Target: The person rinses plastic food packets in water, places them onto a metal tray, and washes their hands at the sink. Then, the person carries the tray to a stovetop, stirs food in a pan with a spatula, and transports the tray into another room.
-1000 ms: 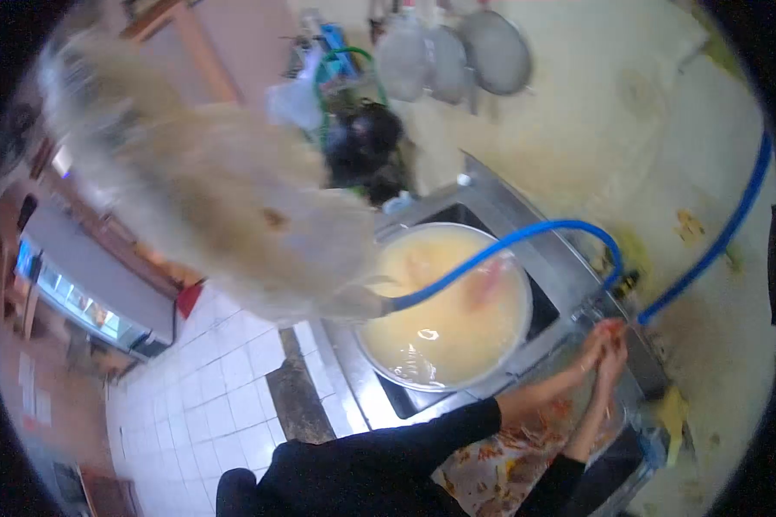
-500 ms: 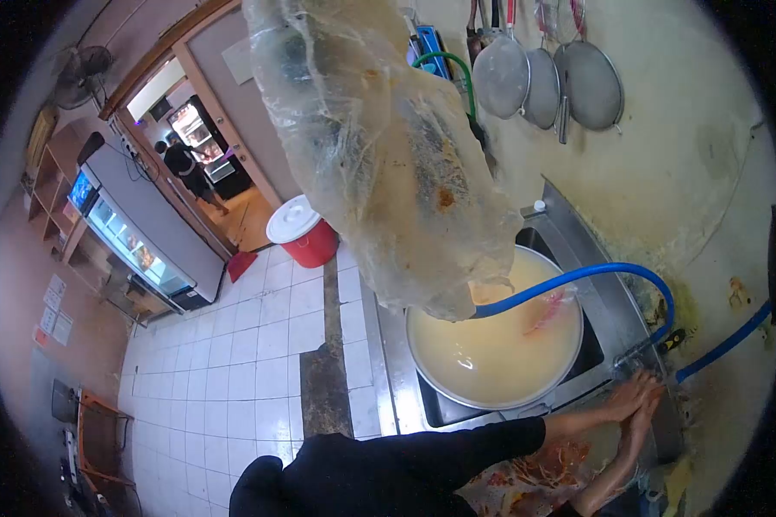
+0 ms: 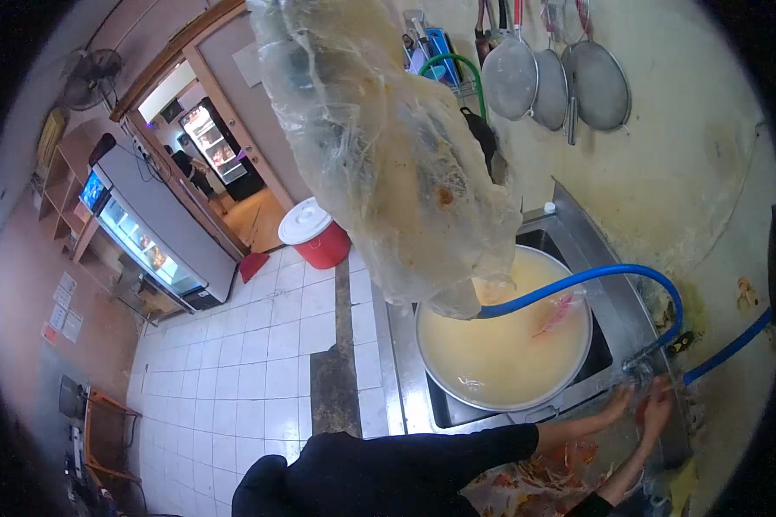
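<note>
My left hand (image 3: 618, 403) and my right hand (image 3: 655, 408) are held slightly apart just below the metal tap (image 3: 635, 355), at the right end of the sink. Water seems to splash around the fingers, which look loosely stretched, with nothing visible in either hand. A blue hose (image 3: 616, 270) arcs from the tap over a large round pot (image 3: 466, 401) of cloudy yellowish liquid. Its far end is hidden behind a hanging sheet of stained clear plastic (image 3: 388, 164). Something pinkish red (image 3: 558, 315) shows in the liquid. Below my forearms lie reddish-orange scraps (image 3: 539, 474) in the sink.
Several mesh strainers (image 3: 510, 79) hang on the wall. A second blue hose (image 3: 729, 346) runs along it. Behind are a red bucket (image 3: 326, 248) with a white lid, a glass-door fridge (image 3: 151, 246), and a person (image 3: 190, 168) beyond the doorway. White tiles (image 3: 241, 379) cover the floor.
My hands have come apart from being pressed together, with the right one now to the right of the left under the tap. The whole view has shifted slightly.
</note>
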Available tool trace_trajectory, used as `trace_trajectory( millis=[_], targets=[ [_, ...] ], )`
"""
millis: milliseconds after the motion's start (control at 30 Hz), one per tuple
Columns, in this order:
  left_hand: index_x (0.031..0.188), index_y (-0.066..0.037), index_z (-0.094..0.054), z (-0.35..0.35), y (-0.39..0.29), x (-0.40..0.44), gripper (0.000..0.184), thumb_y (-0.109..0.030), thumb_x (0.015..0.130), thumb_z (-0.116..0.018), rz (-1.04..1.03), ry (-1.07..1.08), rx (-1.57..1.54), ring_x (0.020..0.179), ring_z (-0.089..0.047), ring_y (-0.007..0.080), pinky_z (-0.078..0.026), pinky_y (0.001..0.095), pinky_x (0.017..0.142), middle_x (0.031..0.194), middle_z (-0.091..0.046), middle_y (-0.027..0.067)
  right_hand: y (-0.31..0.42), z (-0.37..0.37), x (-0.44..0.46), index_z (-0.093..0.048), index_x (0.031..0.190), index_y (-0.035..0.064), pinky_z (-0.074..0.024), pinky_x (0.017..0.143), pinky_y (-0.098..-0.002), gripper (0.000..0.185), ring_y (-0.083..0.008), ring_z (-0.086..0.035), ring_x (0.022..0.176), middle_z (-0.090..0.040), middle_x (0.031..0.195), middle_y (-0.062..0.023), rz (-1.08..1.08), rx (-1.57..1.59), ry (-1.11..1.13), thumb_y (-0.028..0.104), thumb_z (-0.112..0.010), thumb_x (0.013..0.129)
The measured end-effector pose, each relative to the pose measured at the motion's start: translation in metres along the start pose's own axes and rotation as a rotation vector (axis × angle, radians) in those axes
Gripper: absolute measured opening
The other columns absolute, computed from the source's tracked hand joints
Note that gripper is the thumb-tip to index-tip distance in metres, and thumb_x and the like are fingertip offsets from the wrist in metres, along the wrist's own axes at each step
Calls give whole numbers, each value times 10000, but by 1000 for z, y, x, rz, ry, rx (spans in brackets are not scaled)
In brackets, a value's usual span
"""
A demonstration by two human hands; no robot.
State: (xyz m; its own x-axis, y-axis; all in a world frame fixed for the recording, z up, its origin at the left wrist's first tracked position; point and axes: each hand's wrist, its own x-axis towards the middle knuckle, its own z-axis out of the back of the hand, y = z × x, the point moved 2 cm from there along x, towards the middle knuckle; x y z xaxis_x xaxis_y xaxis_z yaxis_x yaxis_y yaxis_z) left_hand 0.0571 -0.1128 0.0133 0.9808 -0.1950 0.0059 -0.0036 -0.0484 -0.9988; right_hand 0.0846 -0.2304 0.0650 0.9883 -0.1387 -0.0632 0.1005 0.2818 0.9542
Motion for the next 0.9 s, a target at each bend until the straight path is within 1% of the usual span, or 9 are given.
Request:
trace_trajectory(
  millis=[67, 167, 267, 367, 567, 667, 767, 833, 900],
  targets=[
    [1268, -76, -321, 5, 3, 0, 486, -381, 893, -371, 22, 26, 35, 1184, -265, 276, -270, 358, 956, 1295, -248, 146, 34, -6, -16, -511, 1132, -20, -408, 746, -347, 676, -247, -551, 877, -583, 961, -165, 40, -396, -37, 570, -477, 805],
    [1239, -77, -346, 8, 4, -12, 453, -368, 892, -376, 48, 52, 54, 1142, -294, 267, -286, 354, 932, 1252, -282, 137, 55, -17, -16, -549, 1072, -38, -412, 742, -354, 639, -246, -555, 857, -583, 943, -181, -90, -488, 74, 546, -459, 828],
    [1209, -78, -371, 15, 2, -17, 422, -355, 891, -381, 45, 56, 74, 1100, -323, 258, -303, 350, 909, 1208, -316, 127, 26, -19, -9, -568, 1034, -39, -416, 751, -353, 601, -238, -558, 847, -593, 916, -165, 174, -67, -18, 520, -467, 836],
    [1179, -79, -395, 19, -8, -30, 391, -342, 889, -386, 53, 72, 83, 1059, -352, 249, -320, 346, 885, 1165, -350, 117, 30, -16, -29, -575, 1000, -24, -422, 689, -355, 525, -230, -545, 737, -603, 852, -151, 252, -297, -100, 470, -477, 853],
    [1119, -80, -445, 22, -14, -45, 334, -315, 887, -396, 40, 92, 105, 975, -409, 231, -354, 338, 838, 1078, -418, 97, 43, -9, -72, -586, 995, -24, -434, 713, -343, 472, -227, -558, 760, -611, 852, -149, 241, -81, 27, 420, -515, 850],
    [1089, -81, -470, 24, -18, -62, 308, -302, 886, -401, 23, 118, 148, 933, -438, 222, -370, 334, 815, 1034, -452, 88, 69, -1, -128, -583, 1023, -13, -430, 754, -315, 434, -205, -562, 866, -611, 947, -123, 176, -76, -94, 381, -535, 848],
    [1059, -82, -495, 19, 5, -83, 285, -289, 884, -406, -37, 188, 287, 891, -467, 213, -387, 330, 791, 991, -486, 78, 54, 7, -168, -614, 1005, 21, -431, 756, -316, 340, -224, -567, 875, -615, 976, -125, -110, -526, -232, 308, -570, 829],
    [1039, -83, -511, 38, 4, -96, 272, -281, 884, -409, -116, 249, 453, 863, -486, 207, -398, 327, 776, 962, -509, 71, 0, 13, -175, -657, 913, 72, -449, 716, -343, 223, -243, -585, 798, -620, 878, -122, 276, -433, -349, 245, -628, 776],
    [1019, -83, -528, 66, 15, -88, 260, -272, 883, -413, -233, 323, 679, 835, -505, 201, -410, 325, 760, 933, -532, 65, 14, -3, -207, -645, 909, 60, -447, 711, -343, 200, -237, -582, 781, -616, 842, -137, 137, -324, -395, 217, -589, 799]
  ],
)
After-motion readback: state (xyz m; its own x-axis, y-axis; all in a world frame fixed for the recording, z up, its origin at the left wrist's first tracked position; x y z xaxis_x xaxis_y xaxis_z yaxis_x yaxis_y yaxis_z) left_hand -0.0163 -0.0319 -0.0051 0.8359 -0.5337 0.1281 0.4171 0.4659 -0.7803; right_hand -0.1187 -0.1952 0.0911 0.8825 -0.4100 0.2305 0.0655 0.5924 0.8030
